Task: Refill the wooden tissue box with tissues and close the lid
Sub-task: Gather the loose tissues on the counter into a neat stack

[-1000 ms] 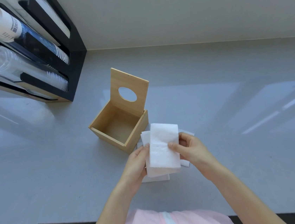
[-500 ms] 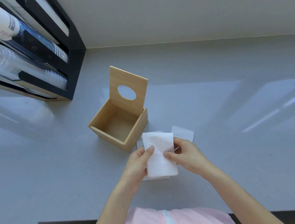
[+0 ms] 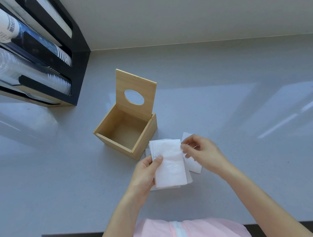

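The wooden tissue box stands empty on the grey counter, its lid with an oval hole tilted up at the back. Just in front of the box, my left hand holds a stack of white folded tissues, thumb pressed on the top sheet. My right hand is beside the stack's right edge, fingertips pinching a loose tissue that lies partly under the stack. More tissue edges show beneath the stack on the counter.
A black and wood cup dispenser with paper cups and clear plastic cups stands at the back left against the wall. The counter's front edge runs just below my forearms.
The tissue stack has come down lower toward the counter. My right hand let go of the stack's right side and shifted right onto a loose tissue.
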Action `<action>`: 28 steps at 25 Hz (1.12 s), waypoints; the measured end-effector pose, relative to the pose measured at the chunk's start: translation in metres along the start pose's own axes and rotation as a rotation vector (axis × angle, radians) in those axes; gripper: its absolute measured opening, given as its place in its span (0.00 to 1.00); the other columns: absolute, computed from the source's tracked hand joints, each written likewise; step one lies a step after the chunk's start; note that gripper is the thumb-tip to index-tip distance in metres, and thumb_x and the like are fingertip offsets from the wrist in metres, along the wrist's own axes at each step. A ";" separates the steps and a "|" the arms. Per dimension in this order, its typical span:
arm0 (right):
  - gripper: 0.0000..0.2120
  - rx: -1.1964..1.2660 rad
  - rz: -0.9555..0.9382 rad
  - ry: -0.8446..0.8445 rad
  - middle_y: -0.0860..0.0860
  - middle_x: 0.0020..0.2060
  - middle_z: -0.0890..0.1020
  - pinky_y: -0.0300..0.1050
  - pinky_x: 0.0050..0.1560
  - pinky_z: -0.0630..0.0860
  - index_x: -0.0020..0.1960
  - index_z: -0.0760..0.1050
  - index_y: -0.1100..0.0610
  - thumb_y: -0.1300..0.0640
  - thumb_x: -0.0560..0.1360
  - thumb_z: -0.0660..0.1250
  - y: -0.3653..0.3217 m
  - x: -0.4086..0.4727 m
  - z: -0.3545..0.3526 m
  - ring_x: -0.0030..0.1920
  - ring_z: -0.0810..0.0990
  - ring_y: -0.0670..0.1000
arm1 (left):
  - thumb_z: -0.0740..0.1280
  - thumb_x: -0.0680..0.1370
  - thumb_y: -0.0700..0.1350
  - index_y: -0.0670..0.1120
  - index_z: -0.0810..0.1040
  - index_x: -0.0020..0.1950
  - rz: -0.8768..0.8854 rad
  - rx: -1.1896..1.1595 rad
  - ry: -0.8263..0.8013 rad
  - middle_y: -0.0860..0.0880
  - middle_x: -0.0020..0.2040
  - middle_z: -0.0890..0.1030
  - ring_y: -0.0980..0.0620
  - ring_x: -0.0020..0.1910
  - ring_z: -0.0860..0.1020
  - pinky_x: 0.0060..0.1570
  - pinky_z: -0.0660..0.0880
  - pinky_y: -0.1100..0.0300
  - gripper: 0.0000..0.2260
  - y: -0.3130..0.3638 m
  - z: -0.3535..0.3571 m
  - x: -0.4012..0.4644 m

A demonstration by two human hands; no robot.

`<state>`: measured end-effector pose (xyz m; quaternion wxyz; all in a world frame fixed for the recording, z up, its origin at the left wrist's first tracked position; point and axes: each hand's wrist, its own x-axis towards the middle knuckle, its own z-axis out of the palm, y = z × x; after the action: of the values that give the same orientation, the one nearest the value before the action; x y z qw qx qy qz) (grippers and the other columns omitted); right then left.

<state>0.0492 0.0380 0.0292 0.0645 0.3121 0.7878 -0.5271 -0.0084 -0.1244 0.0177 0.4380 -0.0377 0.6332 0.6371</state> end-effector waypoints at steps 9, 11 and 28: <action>0.21 -0.575 0.185 0.066 0.56 0.61 0.66 0.50 0.60 0.66 0.62 0.67 0.57 0.53 0.72 0.66 0.017 0.025 -0.013 0.65 0.65 0.57 | 0.61 0.78 0.44 0.46 0.80 0.47 -0.019 -0.015 0.006 0.51 0.41 0.84 0.56 0.37 0.83 0.40 0.78 0.61 0.08 0.000 -0.002 -0.001; 0.16 -0.574 0.198 0.051 0.56 0.60 0.67 0.50 0.60 0.65 0.59 0.69 0.58 0.55 0.72 0.65 0.015 0.027 -0.013 0.64 0.65 0.57 | 0.61 0.78 0.44 0.46 0.80 0.47 -0.026 -0.017 0.012 0.51 0.40 0.85 0.56 0.37 0.83 0.41 0.78 0.60 0.08 -0.001 -0.003 -0.001; 0.19 0.403 -0.082 0.138 0.51 0.39 0.83 0.37 0.43 0.74 0.63 0.68 0.52 0.62 0.75 0.65 -0.024 -0.016 -0.034 0.39 0.79 0.49 | 0.59 0.79 0.47 0.48 0.79 0.48 -0.033 -0.025 0.014 0.54 0.38 0.85 0.57 0.36 0.83 0.36 0.78 0.61 0.10 -0.005 0.002 -0.003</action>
<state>0.0564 0.0544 0.0702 -0.0749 0.3218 0.6809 -0.6536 -0.0025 -0.1256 0.0164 0.4434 -0.0582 0.6276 0.6373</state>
